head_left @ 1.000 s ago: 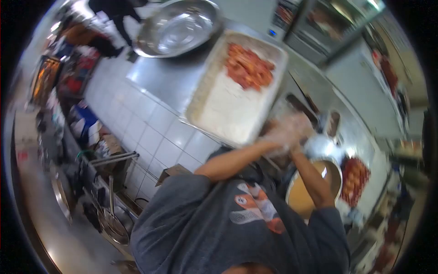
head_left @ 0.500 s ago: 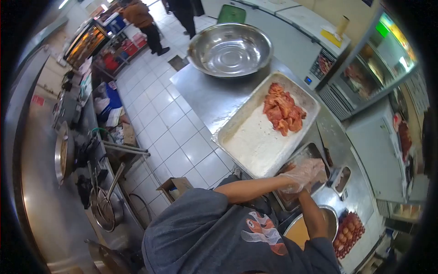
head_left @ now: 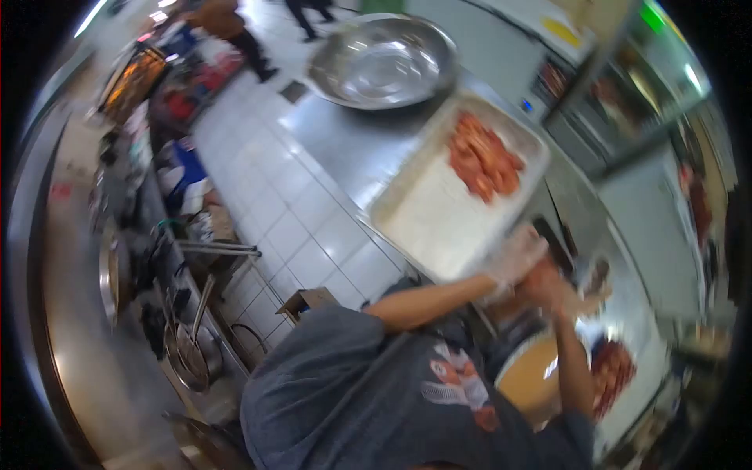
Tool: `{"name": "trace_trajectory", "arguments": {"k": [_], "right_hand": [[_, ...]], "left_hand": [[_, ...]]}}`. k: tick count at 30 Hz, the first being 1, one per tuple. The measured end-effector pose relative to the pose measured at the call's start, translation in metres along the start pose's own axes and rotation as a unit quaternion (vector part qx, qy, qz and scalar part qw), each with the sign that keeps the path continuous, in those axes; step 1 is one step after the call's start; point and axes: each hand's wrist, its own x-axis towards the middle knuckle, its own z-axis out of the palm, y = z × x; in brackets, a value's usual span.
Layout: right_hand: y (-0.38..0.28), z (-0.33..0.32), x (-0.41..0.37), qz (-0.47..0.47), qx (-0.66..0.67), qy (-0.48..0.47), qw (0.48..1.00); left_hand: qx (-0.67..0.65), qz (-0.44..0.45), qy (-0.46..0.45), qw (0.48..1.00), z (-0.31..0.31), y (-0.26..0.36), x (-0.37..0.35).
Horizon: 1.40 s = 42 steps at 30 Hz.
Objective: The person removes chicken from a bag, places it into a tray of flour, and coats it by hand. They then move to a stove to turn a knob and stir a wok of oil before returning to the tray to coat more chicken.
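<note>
My left hand (head_left: 513, 258), in a clear plastic glove, is beside the near right corner of a metal tray (head_left: 374, 213). My right hand (head_left: 560, 296) is close against it, above the metal counter. Motion smears both hands' fingers. A reddish patch shows between the hands, but I cannot make out what it is. White powder (head_left: 431, 223) covers the tray's bottom, and a pile of raw, reddish meat pieces (head_left: 484, 160) lies at its far right. Below the right hand, beside the forearm, stands a bowl of yellow-orange liquid (head_left: 533, 376).
A large, shiny metal basin (head_left: 384, 66) stands beyond the tray. Eggs in a red carton (head_left: 611, 380) are at the right. Pans and strainers (head_left: 192, 356) lie at the left. Two people stand at the back, one in brown (head_left: 219, 19). A glass-door fridge (head_left: 627, 94) is at the upper right.
The view has shifted and blurred. Both hands have moved up and away from the container beside the tray, with a reddish patch now showing between them.
</note>
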Motion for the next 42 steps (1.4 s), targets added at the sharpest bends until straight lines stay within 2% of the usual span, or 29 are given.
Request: {"name": "trace_trajectory", "arguments": {"k": [1, 3, 4, 5, 6, 7, 9, 10, 12, 13, 15, 16, 18, 19, 22, 24, 27, 28, 30, 31, 33, 35, 37, 40, 42], "right_hand": [[-0.005, -0.014, -0.001, 0.019, 0.040, -0.011, 0.999], [-0.013, -0.038, -0.002, 0.091, 0.174, -0.033, 0.980], [-0.037, -0.065, -0.011, 0.215, 0.165, -0.050, 0.961], [-0.034, -0.076, -0.020, 0.210, 0.254, -0.094, 0.939], [-0.034, -0.081, -0.026, 0.175, 0.270, -0.074, 0.944], [-0.034, -0.087, -0.034, 0.139, 0.284, -0.054, 0.947], [-0.025, -0.074, -0.030, 0.101, 0.323, -0.044, 0.940], [-0.017, -0.060, -0.028, 0.077, 0.379, -0.041, 0.921], [-0.010, -0.044, -0.030, 0.059, 0.509, -0.025, 0.858], [-0.006, -0.036, -0.032, 0.050, 0.571, -0.018, 0.819], [-0.001, -0.028, -0.037, 0.054, 0.710, -0.029, 0.701], [0.000, -0.026, -0.038, 0.054, 0.771, -0.035, 0.634], [-0.006, -0.026, -0.039, 0.081, 0.797, -0.045, 0.597], [-0.009, -0.026, -0.039, 0.095, 0.810, -0.050, 0.577], [-0.021, -0.044, -0.037, 0.049, 0.804, -0.079, 0.587], [-0.010, -0.038, -0.036, 0.066, 0.806, -0.078, 0.582], [0.020, -0.014, -0.042, 0.097, 0.811, -0.079, 0.572], [0.029, -0.008, -0.043, 0.107, 0.812, -0.079, 0.569], [0.045, -0.002, -0.043, 0.113, 0.746, -0.073, 0.653], [0.052, 0.001, -0.044, 0.117, 0.710, -0.070, 0.691], [0.024, -0.026, -0.055, 0.134, 0.718, 0.001, 0.682], [0.001, -0.055, -0.065, 0.164, 0.718, 0.041, 0.676], [-0.010, -0.078, -0.068, 0.200, 0.707, 0.052, 0.676], [-0.022, -0.102, -0.069, 0.220, 0.683, 0.044, 0.695], [-0.022, -0.106, -0.070, 0.221, 0.680, 0.054, 0.697]], "left_hand": [[0.049, 0.084, 0.054, 0.994, 0.019, -0.027, -0.001], [0.090, 0.004, 0.004, 0.996, 0.019, -0.016, -0.007], [0.053, -0.022, -0.037, 0.998, 0.028, -0.036, -0.001], [-0.029, -0.068, -0.077, 0.994, 0.042, -0.055, 0.003], [-0.220, -0.137, -0.148, 0.954, 0.030, -0.013, -0.010], [-0.357, -0.156, -0.133, 0.912, 0.045, -0.028, -0.011], [-0.268, -0.156, -0.152, 0.938, 0.046, -0.052, -0.004], [-0.273, -0.152, -0.156, 0.937, 0.047, -0.058, -0.003], [-0.282, -0.141, -0.162, 0.935, 0.045, -0.057, 0.000], [-0.240, -0.147, -0.149, 0.948, 0.047, -0.059, 0.000], [-0.155, -0.156, -0.121, 0.968, 0.048, -0.053, 0.000], [-0.172, -0.143, -0.084, 0.971, 0.053, -0.057, 0.001], [-0.204, -0.117, -0.009, 0.972, 0.063, -0.064, 0.002], [-0.212, -0.126, -0.007, 0.969, 0.065, -0.068, 0.004], [-0.261, -0.160, 0.001, 0.952, 0.061, -0.063, 0.005], [-0.328, -0.189, 0.008, 0.925, 0.057, -0.064, 0.007], [-0.452, -0.270, 0.001, 0.850, 0.051, -0.052, 0.003], [-0.446, -0.271, 0.008, 0.853, 0.052, -0.052, 0.000], [-0.434, -0.271, 0.021, 0.859, 0.056, -0.061, -0.003], [-0.471, -0.252, 0.003, 0.845, 0.060, -0.070, -0.004], [-0.544, -0.212, -0.033, 0.811, 0.069, -0.094, -0.003], [-0.594, -0.220, -0.065, 0.771, 0.073, -0.099, -0.007], [-0.642, -0.230, -0.115, 0.722, 0.073, -0.088, -0.008], [-0.696, -0.252, -0.212, 0.638, 0.069, -0.041, -0.009], [-0.717, -0.258, -0.257, 0.595, 0.078, -0.033, -0.010]]}}
